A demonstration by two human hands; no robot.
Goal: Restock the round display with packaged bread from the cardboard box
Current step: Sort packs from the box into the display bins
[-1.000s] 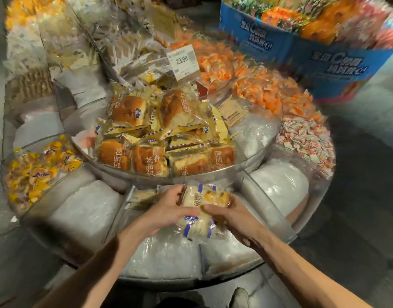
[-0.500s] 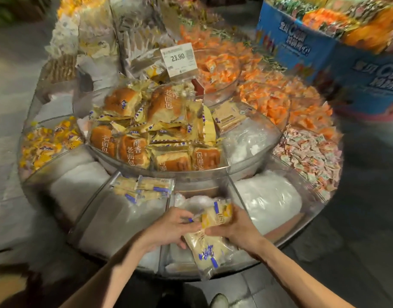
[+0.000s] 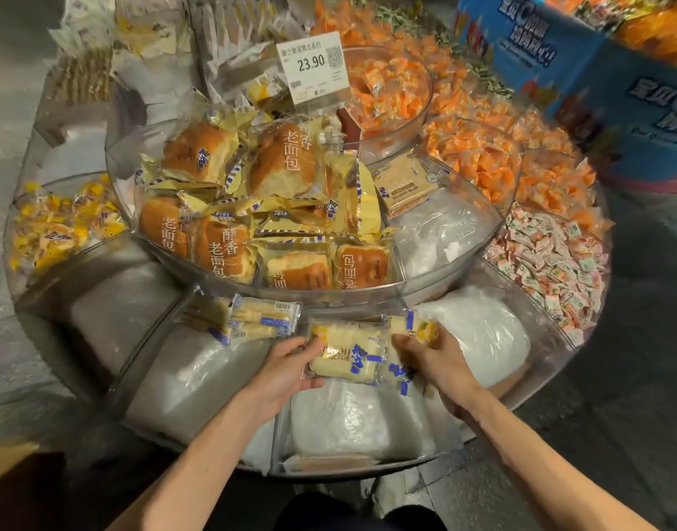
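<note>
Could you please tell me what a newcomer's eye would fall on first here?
Probably the heap of golden-brown bread loaves in yellow-edged clear wrappers, piled in the raised middle tier of the round clear-plastic display, under a white price card reading 23.90. At the front, the left hand and right hand hold pale bread packets with blue print over a lower compartment. Orange wrapped snacks fill the right side.

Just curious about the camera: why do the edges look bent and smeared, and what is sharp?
Head view: the wide lens bows the round display; the price tag and the held bread packets are sharp; the blue stand in the corner is smeared; dim warm light glints off the white bags.
</note>
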